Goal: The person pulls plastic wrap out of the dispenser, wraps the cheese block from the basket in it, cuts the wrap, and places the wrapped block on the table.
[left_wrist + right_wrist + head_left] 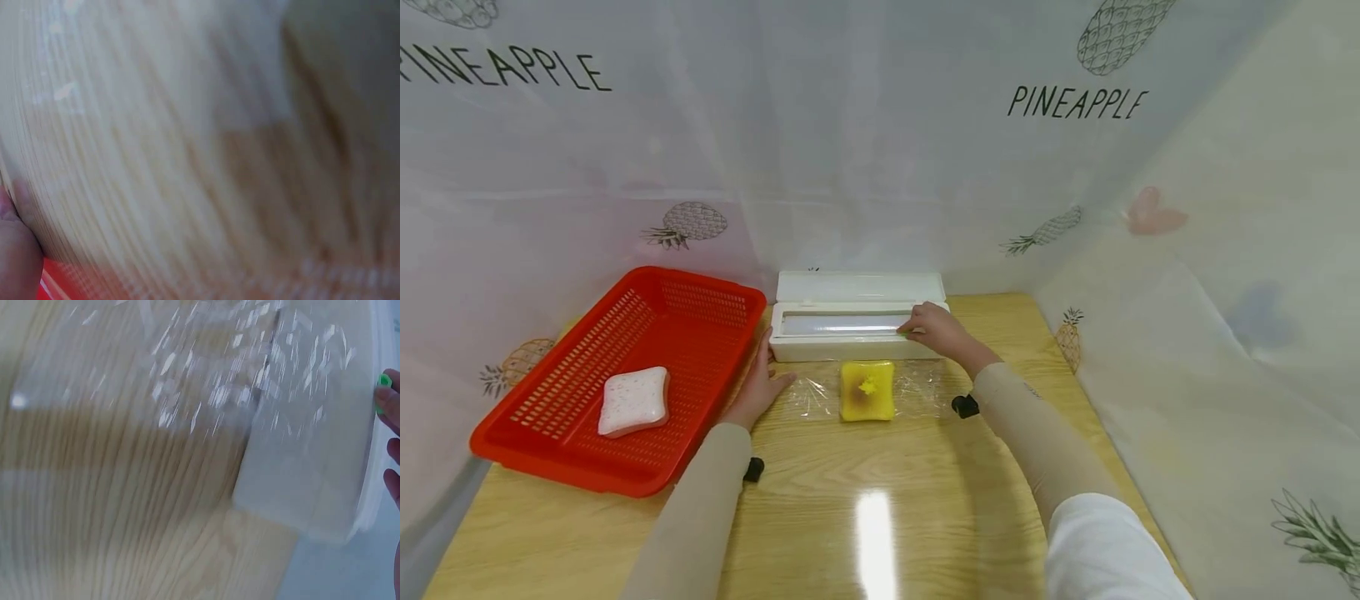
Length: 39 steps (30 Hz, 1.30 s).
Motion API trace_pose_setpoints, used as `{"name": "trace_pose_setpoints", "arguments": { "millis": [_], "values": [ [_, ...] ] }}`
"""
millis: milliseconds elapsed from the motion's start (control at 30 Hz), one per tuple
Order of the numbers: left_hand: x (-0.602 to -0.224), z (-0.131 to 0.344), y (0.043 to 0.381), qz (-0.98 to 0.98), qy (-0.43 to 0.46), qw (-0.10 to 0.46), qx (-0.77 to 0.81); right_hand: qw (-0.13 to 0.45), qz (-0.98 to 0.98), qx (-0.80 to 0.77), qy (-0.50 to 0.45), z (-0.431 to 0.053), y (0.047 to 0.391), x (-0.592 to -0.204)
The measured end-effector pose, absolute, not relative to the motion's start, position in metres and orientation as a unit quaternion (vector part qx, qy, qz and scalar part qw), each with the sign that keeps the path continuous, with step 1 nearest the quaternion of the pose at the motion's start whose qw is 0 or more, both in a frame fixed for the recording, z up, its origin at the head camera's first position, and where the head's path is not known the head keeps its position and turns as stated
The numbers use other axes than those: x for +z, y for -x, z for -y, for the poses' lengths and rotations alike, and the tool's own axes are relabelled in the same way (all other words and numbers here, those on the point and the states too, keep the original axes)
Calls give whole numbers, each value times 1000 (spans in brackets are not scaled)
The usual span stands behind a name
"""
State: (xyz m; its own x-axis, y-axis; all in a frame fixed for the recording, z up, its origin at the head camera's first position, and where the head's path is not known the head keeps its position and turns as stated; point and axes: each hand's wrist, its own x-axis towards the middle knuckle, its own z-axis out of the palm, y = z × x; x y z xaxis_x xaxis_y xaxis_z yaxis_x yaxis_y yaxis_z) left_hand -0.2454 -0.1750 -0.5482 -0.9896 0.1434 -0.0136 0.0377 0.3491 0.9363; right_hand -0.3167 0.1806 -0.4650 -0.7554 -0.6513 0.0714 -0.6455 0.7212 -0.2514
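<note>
A white cling film dispenser box (857,348) lies at the back of the table with its lid (859,287) raised. My right hand (942,332) reaches to its right end and pinches a small green slide cutter (384,380) at the front edge. The left hand (758,390) rests against the box's left end with fingers extended; the left wrist view catches only part of it. Clear cling film (917,390) stretches over the table in front of the box. On the film sits a yellow, toast-shaped piece (867,393) with a brownish middle.
A red plastic basket (711,433) stands on the left, close to the left forearm. Inside it lies a white bread-slice-shaped piece (634,402). Pineapple-printed sheeting (880,167) hangs behind and to the right of the wooden table (820,517).
</note>
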Motion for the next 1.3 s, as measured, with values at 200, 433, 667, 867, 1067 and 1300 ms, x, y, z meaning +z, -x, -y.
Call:
{"name": "trace_pose_setpoints", "arguments": {
  "millis": [200,433,667,867,1067,1300],
  "values": [
    [-551,175,247,-812,-67,37,578,1,-922,-153,355,-202,316,-468],
    [-552,174,245,-809,-66,34,584,-14,-931,-228,284,-203,308,-482],
    [-551,173,245,-810,-63,34,582,-76,-934,-341,78,-193,301,-503],
    [-554,173,247,-814,-61,35,577,-95,-918,-386,16,-191,300,-519],
    [-554,173,247,-818,-59,39,570,-135,-883,-450,-2,-193,301,-532],
    [-556,172,248,-816,-60,35,574,-143,-801,-581,-33,-199,297,-543]
  ]
}}
